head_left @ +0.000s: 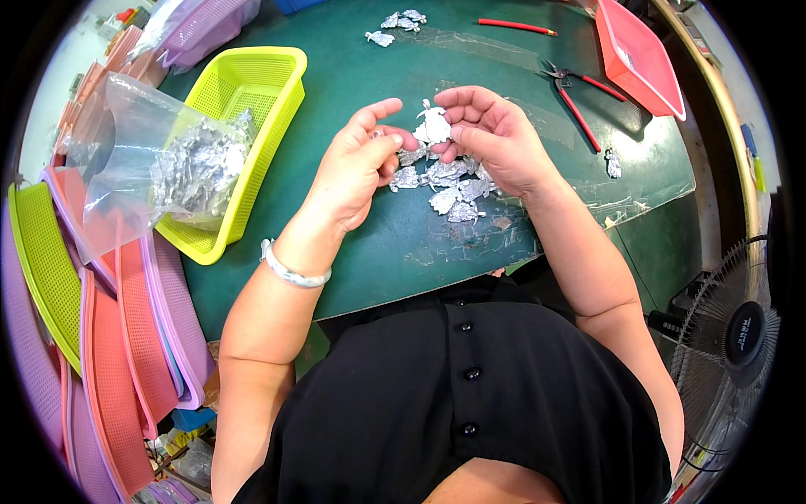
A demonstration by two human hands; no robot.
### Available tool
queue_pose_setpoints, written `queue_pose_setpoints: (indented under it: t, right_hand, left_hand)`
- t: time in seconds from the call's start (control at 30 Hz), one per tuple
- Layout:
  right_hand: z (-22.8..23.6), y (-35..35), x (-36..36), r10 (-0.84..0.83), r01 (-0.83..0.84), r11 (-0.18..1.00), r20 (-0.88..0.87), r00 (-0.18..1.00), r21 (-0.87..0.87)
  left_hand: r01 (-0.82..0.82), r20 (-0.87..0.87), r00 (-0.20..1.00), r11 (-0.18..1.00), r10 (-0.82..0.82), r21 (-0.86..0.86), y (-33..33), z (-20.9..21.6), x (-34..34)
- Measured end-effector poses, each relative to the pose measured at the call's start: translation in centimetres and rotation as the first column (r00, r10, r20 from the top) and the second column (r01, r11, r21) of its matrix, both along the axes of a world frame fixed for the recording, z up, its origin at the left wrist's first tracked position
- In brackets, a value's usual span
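My right hand holds a small flat silver metal figure-shaped piece between thumb and fingers, upright above the table. Facing it from the left is my left hand, its fingers curled and thumb pressed in; whatever they pinch, if anything, is too small to make out. A loose pile of similar silver pieces lies under and between both hands. To the left, a clear plastic bag full of silver pieces rests in a yellow-green plastic basket.
Red-handled cutting pliers and a thin red stick-like tool lie on the green table. A pink basket stands at the far right. Stacked baskets crowd the left. A fan stands right. More silver pieces lie far back.
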State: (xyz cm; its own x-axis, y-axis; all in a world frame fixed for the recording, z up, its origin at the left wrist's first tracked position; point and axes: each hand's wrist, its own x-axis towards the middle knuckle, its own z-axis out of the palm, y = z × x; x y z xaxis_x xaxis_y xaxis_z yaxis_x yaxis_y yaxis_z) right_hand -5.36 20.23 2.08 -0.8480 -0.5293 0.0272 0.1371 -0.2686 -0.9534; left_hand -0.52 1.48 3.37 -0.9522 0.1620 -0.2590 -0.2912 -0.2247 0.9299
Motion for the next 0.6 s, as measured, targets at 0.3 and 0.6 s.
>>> queue_pose_setpoints:
  t: [0.3,0.6]
  right_hand:
    - [-0.1,-0.1,0.0,-0.013,0.013,1.000,-0.005,1.000,0.011]
    - [-0.1,-0.1,0.0,-0.010,0.010,1.000,-0.013,1.000,0.016]
  left_hand:
    - [-0.001,-0.025,1.000,0.969,0.007,0.246,0.2,-0.6,-0.2]
    - [-0.112,-0.108,0.985,0.978,0.133,0.175,0.7,-1.0,-0.1]
